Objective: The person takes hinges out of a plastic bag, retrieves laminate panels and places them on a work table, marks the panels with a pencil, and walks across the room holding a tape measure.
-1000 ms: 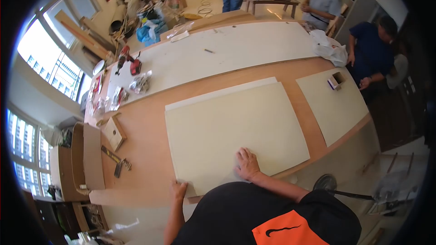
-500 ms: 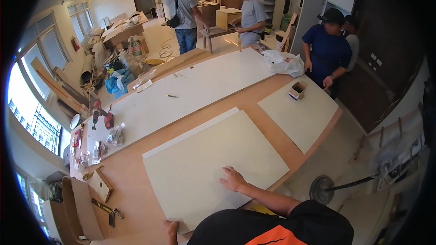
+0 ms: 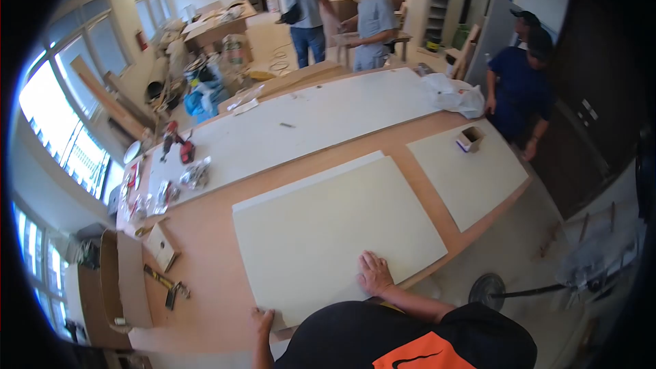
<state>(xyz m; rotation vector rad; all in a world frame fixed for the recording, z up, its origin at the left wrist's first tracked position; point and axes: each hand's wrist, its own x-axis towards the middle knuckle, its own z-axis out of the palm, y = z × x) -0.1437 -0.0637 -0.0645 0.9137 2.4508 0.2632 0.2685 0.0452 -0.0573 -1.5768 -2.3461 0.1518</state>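
In the head view, a large off-white panel (image 3: 335, 225) lies flat on the table in front of me, over another white sheet whose strip shows along the far edge. My right hand (image 3: 375, 275) rests palm down on the panel close to its near edge, fingers stretched out. At the near left corner, my left hand (image 3: 264, 317) grips the panel's edge; part of its fingers is hidden there.
A long white board (image 3: 287, 130) lies across the table's far side, carrying a red drill (image 3: 179, 143) and plastic bags of hardware (image 3: 196, 174). Left are a hammer (image 3: 167, 287) and a cardboard box (image 3: 126, 280). A person in dark blue (image 3: 516, 85) stands at the right end.
My view has shifted, so the table sits higher and further right in the picture. My right hand has slid towards the panel's near edge. My left hand stays at the corner.
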